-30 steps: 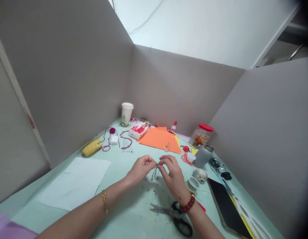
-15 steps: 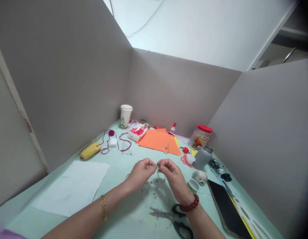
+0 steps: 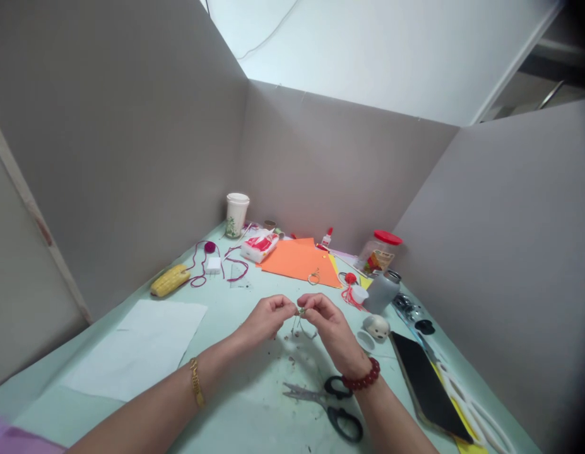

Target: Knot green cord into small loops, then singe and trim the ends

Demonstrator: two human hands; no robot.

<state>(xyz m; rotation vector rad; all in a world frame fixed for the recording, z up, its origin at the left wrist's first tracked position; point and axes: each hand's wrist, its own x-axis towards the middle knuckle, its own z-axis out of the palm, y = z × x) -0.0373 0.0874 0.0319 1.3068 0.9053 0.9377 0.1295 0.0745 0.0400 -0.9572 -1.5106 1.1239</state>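
My left hand (image 3: 264, 320) and my right hand (image 3: 330, 328) meet over the middle of the table, both closed in a pinch. Between their fingertips is a thin, pale greenish cord (image 3: 301, 311). A slim loop and a loose end of it hang below the fingers; the fine detail is too small to make out. Small scraps (image 3: 292, 360) lie on the table under the hands. Black-handled scissors (image 3: 323, 398) rest with blades parted, close to my right wrist.
A white sheet (image 3: 141, 347) lies at left, a corn cob (image 3: 171, 280) behind it. Orange paper (image 3: 296, 261) and a tissue pack (image 3: 259, 246) are farther back. A grey bottle (image 3: 383, 291), a small dog-faced object (image 3: 376, 328) and a black phone-like slab (image 3: 427, 384) stand or lie at right.
The view has shifted slightly. Both hands still pinch the cord, with the fingers a little rearranged; the hanging loop and loose end have changed position.
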